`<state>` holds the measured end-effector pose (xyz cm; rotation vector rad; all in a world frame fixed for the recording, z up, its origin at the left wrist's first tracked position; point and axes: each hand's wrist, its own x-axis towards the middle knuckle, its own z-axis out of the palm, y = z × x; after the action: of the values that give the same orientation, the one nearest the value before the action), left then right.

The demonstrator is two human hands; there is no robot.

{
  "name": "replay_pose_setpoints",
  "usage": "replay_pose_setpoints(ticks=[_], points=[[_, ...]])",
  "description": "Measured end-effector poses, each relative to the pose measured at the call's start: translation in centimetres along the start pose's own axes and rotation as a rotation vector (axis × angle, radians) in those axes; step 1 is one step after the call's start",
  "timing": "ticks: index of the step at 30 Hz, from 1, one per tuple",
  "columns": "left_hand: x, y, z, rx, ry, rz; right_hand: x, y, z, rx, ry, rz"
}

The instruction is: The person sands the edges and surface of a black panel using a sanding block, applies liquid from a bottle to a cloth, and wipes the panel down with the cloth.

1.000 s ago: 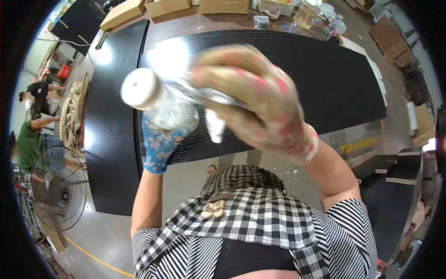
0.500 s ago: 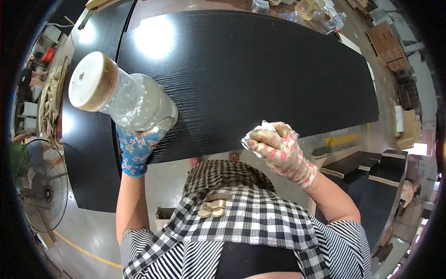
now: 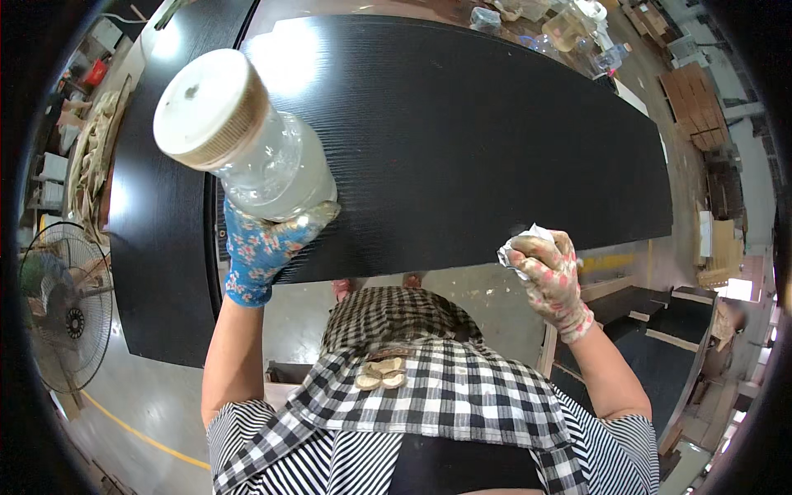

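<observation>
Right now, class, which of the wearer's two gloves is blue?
The flowered left glove, holding the white-capped bottle; the right glove is pale with pink spots and holds a crumpled white wad.

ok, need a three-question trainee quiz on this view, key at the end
1. Which hand holds the white-lidded bottle?
2. True or false: the right hand grips a crumpled white wad.
3. Fill in: the large panel beyond the right hand is coloured ____.

Key: 1. left hand; 2. true; 3. black.
</observation>
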<state>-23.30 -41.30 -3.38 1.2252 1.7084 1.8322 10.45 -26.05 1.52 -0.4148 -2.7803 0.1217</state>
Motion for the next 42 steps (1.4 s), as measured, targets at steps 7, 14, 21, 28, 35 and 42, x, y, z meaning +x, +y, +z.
replay_pose_setpoints(ticks=[7, 14, 21, 28, 35, 42], points=[[1.5, 0.1, 1.0, -0.018, -0.031, -0.002, 8.9, -8.3, 5.0, 0.252, -0.027, -0.168], [-0.9, 0.2, -0.3, 0.048, 0.138, 0.072, 1.6, -2.1, 2.5, 0.095, 0.064, -0.091], [-2.0, 3.2, -3.4, 0.096, 0.354, 0.056, 13.3, -11.2, 7.6, 0.409, -0.056, -0.332], [-4.4, 3.3, -6.8, 0.016, 0.461, 0.015, 8.9, -7.3, 6.0, 0.316, 0.025, -0.260], [-2.5, 3.8, -2.9, -0.076, 0.353, 0.018, 12.6, -8.8, 6.7, 0.328, -0.089, -0.347], [-2.8, 2.8, -0.6, -0.033, 0.279, -0.020, 7.7, 2.1, 2.1, -0.005, 0.062, 0.169]])
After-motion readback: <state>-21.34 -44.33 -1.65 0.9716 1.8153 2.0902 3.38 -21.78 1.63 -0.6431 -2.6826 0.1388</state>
